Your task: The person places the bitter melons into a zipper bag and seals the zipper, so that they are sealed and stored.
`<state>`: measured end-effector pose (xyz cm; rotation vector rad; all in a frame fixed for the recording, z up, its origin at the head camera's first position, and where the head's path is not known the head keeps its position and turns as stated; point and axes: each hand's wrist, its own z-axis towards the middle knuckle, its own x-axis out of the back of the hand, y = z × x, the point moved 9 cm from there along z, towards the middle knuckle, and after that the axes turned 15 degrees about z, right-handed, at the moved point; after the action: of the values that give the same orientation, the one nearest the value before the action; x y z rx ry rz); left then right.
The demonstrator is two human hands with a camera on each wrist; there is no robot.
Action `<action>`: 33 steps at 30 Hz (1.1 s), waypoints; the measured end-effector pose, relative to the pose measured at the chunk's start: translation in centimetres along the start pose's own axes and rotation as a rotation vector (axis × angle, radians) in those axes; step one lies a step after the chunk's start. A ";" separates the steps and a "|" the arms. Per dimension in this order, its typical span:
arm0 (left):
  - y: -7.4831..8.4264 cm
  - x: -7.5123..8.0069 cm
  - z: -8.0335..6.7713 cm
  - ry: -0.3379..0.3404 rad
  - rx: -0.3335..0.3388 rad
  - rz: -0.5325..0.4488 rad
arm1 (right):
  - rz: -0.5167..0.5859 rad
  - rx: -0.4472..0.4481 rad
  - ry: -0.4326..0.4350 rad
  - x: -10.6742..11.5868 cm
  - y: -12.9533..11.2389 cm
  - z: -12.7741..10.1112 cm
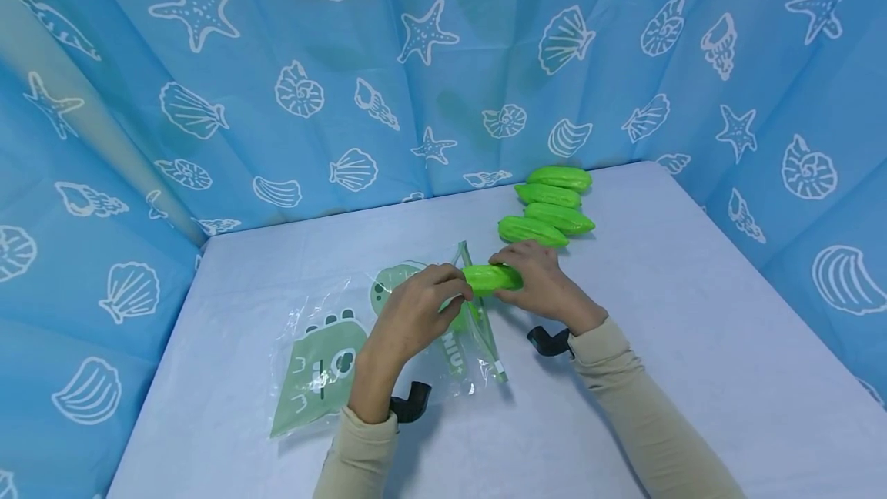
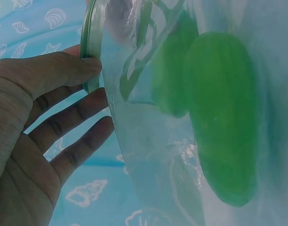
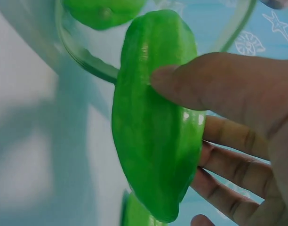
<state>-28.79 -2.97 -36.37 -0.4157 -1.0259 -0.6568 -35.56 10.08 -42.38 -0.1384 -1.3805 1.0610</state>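
Note:
My right hand point(image 1: 543, 283) grips a glossy green ridged gourd point(image 1: 492, 279), with the thumb on its near face in the right wrist view and the fingers behind. The gourd's front end is at the mouth of a clear zip bag point(image 1: 416, 364) printed with a pale green cartoon animal. My left hand point(image 1: 419, 306) pinches the green zip edge point(image 2: 90, 42) of that bag between thumb and index finger, while its other fingers spread beside the plastic. Through the film in the left wrist view shows a green gourd point(image 2: 224, 117), with another green shape next to it.
Several more green gourds point(image 1: 547, 206) lie in a group at the back of the white table point(image 1: 665, 268). The bag's white slider point(image 1: 500, 367) is at the near end of its zip. A blue curtain point(image 1: 388, 83) with shell and starfish prints surrounds the table.

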 end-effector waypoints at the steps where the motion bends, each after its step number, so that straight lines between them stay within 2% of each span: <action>1: 0.0 0.0 0.0 0.000 0.000 -0.001 | 0.005 0.005 0.000 -0.2 0.0 0.0; 12: 0.2 -0.1 0.0 -0.013 0.002 0.002 | 0.027 0.057 0.026 -1.2 -1.0 0.1; 25: 0.2 -0.3 0.1 -0.018 0.004 -0.002 | 0.035 0.077 0.066 -2.3 -1.8 0.3; 33: 0.2 -0.4 0.1 -0.020 0.004 0.001 | 0.028 0.082 0.044 -3.5 -2.2 0.4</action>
<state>-28.85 -2.67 -36.66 -0.4196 -1.0462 -0.6509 -34.13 6.30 -43.42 -0.1202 -1.2968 1.1300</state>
